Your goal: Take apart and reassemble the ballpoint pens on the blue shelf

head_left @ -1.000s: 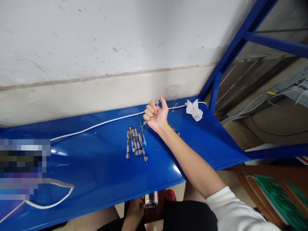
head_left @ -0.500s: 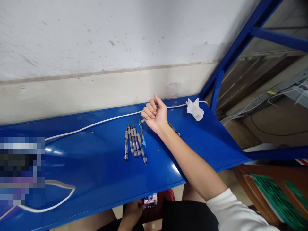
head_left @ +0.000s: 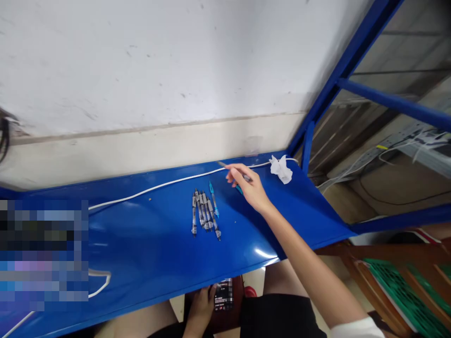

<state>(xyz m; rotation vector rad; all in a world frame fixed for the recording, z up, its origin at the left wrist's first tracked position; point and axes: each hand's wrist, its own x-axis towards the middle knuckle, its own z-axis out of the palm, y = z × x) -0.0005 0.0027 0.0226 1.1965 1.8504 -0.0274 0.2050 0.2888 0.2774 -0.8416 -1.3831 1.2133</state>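
Closest to the camera, down under the front edge of the blue bench (head_left: pixel 141 263), the left hand (head_left: pixel 201 307) is wrapped around a phone (head_left: pixel 222 296) in the lap, fingers curled on its side. The screen is blurred out, so no idea what's on it.

Moving up onto the bench, there's a little cluster of pens (head_left: pixel 204 217) lying side by side near the middle, tips pointing roughly toward the front edge, with one teal pen (head_left: pixel 213 199) at the right of the bunch, just beside the grey ones. A white cable (head_left: pixel 158 185) runs along the back of the bench, and another loop of it shows at the front left corner.

The right hand (head_left: pixel 248 188) reaches out past the pens, to their right and a bit further back, with the fingers pinched on a thin pen (head_left: pixel 229 169) that sticks out to the left, hanging just above the cable. Looks like there's a second teal bit under the fingers, but it's too hidden to be sure.

Further back right, a crumpled white tissue (head_left: pixel 281 169) sits in the bench's far corner, next to the blue frame post (head_left: pixel 307 145). Behind everything is the white wall (head_left: pixel 158 70).
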